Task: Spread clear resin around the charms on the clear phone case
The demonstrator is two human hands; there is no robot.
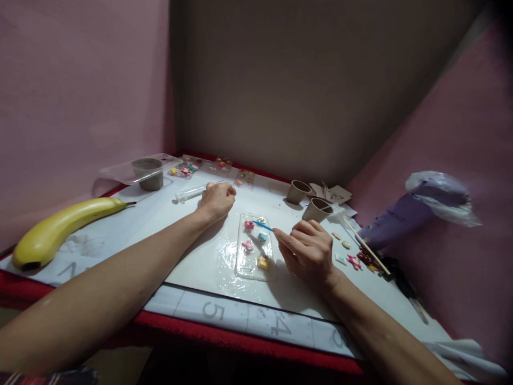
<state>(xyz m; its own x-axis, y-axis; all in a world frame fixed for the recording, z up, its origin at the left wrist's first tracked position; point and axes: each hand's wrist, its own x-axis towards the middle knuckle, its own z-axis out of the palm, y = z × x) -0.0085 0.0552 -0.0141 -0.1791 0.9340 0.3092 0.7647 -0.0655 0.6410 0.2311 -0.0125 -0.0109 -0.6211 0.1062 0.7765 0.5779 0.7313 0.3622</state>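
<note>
My right hand [308,248] is closed around a thin blue stick [262,226]. Its tip points at a pink charm [249,225] on a clear, rounded rectangular plate, like a resin-coated phone case [240,264]. Also on the case are a blue charm [262,237], a light-pink bow-like charm [247,245] and an orange-yellow charm [263,262]. Whether the tip touches the pink charm I cannot tell. My left hand [218,200] rests loosely fisted on the white sheet, past the case's far left corner. Beside it lies a clear syringe [188,193], partly behind the fingers.
Left: a yellow banana [68,224] and a brown cup [151,179] under a clear plastic lid [120,170]. Bags of charms [186,167] lie behind. Right: two brown cups [297,192], loose charms [355,262], a wooden stick [366,246] and a purple tube [396,216]. Walls enclose the table.
</note>
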